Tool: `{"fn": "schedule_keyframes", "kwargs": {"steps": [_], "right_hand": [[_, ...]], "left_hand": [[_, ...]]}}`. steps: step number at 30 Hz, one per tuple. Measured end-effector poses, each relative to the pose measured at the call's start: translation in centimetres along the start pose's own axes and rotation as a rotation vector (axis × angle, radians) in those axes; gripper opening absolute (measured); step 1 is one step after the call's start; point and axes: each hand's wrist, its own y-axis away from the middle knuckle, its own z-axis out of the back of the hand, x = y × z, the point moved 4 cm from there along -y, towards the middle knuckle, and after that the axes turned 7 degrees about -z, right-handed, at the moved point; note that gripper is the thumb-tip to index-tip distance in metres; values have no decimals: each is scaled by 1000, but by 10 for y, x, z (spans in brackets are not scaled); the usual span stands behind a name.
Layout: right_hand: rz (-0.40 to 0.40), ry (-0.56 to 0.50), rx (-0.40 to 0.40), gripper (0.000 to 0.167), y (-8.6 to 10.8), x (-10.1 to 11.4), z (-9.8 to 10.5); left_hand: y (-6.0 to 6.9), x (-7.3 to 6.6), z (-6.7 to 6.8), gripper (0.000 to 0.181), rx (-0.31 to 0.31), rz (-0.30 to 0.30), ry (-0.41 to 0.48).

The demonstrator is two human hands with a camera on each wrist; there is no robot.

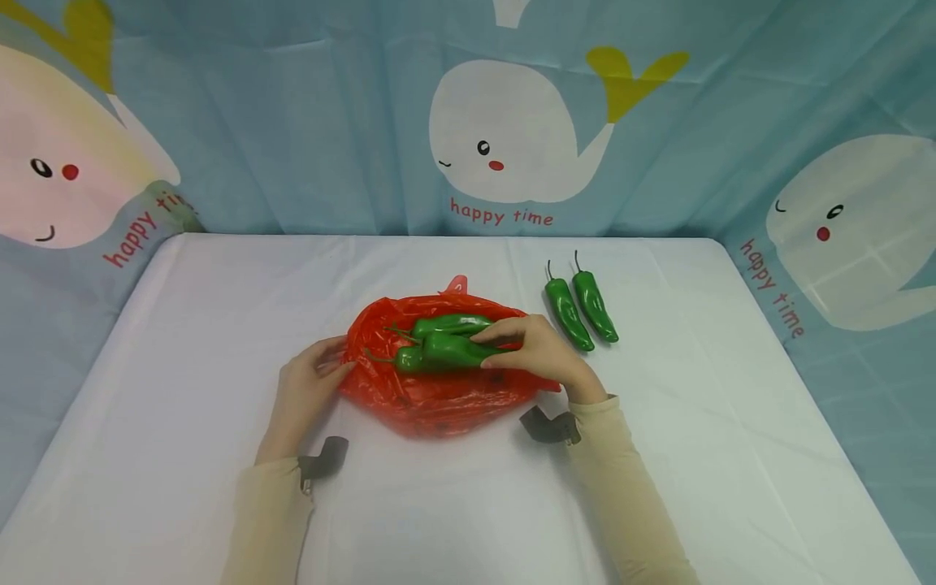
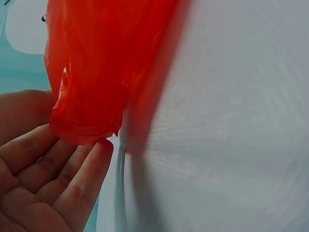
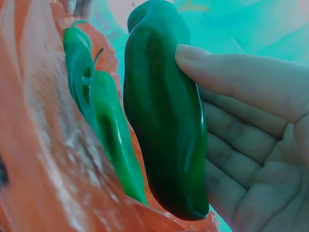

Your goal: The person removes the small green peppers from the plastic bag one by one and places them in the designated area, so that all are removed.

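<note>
A red plastic bag (image 1: 439, 410) lies spread open on the white table. My left hand (image 1: 301, 396) holds its left edge; in the left wrist view the red film (image 2: 89, 96) passes between thumb and fingers. Over the bag's opening, my right hand (image 1: 543, 355) grips a green chili pepper (image 3: 161, 111), thumb on one side and fingers on the other. Its stem end points left in the head view. Two more green peppers (image 1: 449, 325) (image 1: 409, 360) lie in the bag beneath and beside the held one, partly hidden by it.
Two green peppers (image 1: 566, 313) (image 1: 595, 305) lie side by side on the table (image 1: 731, 455), right of the bag and just beyond my right hand. A blue curtain with whale prints (image 1: 504, 130) hangs behind the table and at both sides.
</note>
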Motion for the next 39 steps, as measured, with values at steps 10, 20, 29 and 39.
{"fn": "schedule_keyframes", "kwargs": {"steps": [10,20,29,39], "right_hand": [[-43,-81,-64,30,4,-3,11],[-63,-191,-164,33,9,-10,27],[-30,-211,-283,34,14,-13,41],[-118,-266,-410,36,20,-23,55]], "left_hand": [[1,-3,1,44,6,14,-14],[1,0,1,42,-8,-17,-27],[1,2,1,42,-8,-24,-14],[0,0,0,43,2,22,-17]]}}
